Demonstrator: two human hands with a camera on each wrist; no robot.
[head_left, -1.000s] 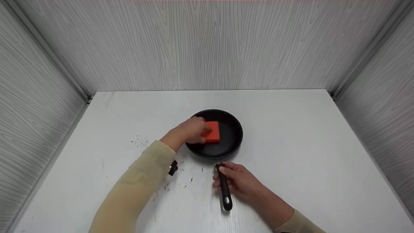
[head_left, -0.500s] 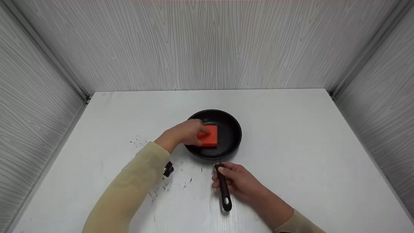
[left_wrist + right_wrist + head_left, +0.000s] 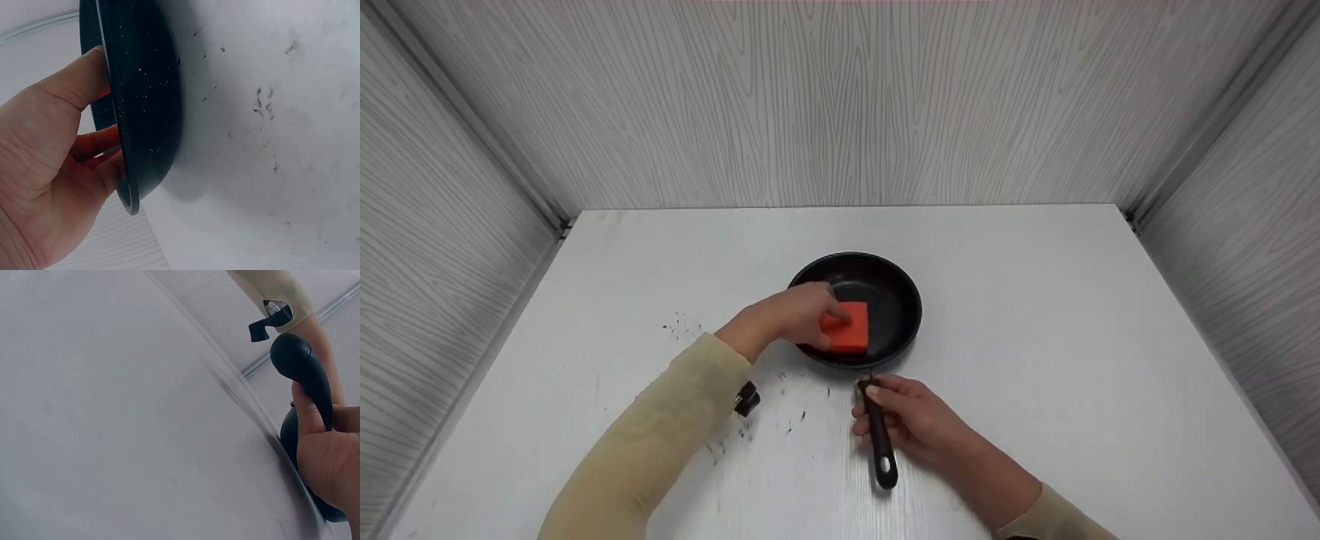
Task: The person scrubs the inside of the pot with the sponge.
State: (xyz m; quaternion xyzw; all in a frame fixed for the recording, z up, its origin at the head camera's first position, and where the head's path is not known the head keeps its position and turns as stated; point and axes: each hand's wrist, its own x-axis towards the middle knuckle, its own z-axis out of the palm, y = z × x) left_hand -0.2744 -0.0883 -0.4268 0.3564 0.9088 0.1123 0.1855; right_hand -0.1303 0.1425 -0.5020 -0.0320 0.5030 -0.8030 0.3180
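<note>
A black frying pan (image 3: 889,300) sits on the white table with its handle (image 3: 880,442) toward the person. My right hand (image 3: 919,416) grips that handle near the pan end, thumb on top; the right wrist view shows the hand (image 3: 332,461) around it. Inside the pan lies a square orange-red sponge (image 3: 853,337). My left hand (image 3: 802,311) reaches over the pan's left rim and holds the sponge against the inner floor. In the left wrist view the pan's speckled outer wall (image 3: 146,107) hides the fingertips of the left hand (image 3: 50,152) and most of the sponge.
Dark crumbs and smudges (image 3: 802,417) are scattered on the white table (image 3: 1035,337), left of the handle and farther left. A black wrist-camera mount (image 3: 747,399) sticks out from the left sleeve. Wood-grain panels (image 3: 840,105) enclose the back and sides.
My left hand has slid the sponge inside the pan toward the handle side, with a slight shift left and back right. The right hand and the pan stay almost still.
</note>
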